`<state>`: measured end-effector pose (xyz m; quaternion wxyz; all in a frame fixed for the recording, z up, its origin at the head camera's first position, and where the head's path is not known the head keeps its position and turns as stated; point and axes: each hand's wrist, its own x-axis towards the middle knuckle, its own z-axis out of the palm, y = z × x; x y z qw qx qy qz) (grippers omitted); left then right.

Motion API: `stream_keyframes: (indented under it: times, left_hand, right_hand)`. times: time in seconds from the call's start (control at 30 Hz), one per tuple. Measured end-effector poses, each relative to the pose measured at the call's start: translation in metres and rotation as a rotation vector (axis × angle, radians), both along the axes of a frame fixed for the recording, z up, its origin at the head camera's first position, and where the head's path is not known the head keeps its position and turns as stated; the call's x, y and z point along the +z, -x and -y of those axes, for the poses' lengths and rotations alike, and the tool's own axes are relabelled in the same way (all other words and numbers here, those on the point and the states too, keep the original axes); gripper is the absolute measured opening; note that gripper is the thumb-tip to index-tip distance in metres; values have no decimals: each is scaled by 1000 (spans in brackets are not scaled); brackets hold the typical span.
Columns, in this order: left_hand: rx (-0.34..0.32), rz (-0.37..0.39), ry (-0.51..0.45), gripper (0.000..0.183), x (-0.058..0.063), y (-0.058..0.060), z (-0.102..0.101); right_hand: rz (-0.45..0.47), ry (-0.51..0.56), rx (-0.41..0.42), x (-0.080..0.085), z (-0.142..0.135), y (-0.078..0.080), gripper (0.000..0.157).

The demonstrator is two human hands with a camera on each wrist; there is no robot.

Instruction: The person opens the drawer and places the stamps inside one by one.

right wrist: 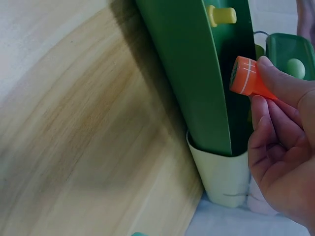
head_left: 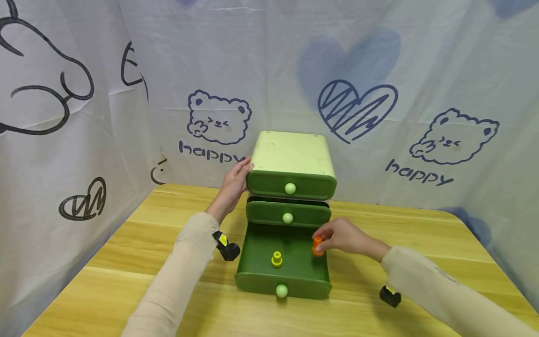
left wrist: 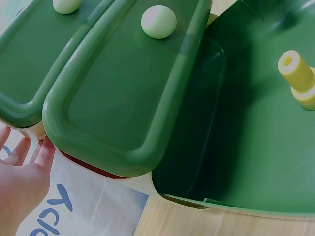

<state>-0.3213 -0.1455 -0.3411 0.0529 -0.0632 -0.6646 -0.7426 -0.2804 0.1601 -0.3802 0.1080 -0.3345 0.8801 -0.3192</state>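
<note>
Right hand (head_left: 347, 236) pinches a small orange peg (head_left: 317, 245) over the pulled-out bottom drawer (head_left: 257, 274), a yellow peg (head_left: 276, 259) just to its left. Left hand (head_left: 233, 187), fingers straight, rests flat against the smooth plastic cabinet (head_left: 290, 152), rounded at its corners.

A light wooden table (head_left: 168, 281) fills the lower frame; a green drawer cabinet (head_left: 290, 164) stands on it at centre, bottom drawer (head_left: 294, 276) pulled out.

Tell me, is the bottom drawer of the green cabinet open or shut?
Open. The bottom drawer is pulled out, its inside showing a yellow piece.
</note>
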Motion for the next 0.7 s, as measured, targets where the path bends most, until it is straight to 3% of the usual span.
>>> stream_keyframes:
  times: [0.23,0.7]
  left_hand:
    - [6,0,-3,56,0,0,0]
    - [4,-8,-21,57,-2,1,0]
  right_hand:
    - [25,-10,62,-1,11,0,32]
    - [13,-78,201,-15,35,6,16]
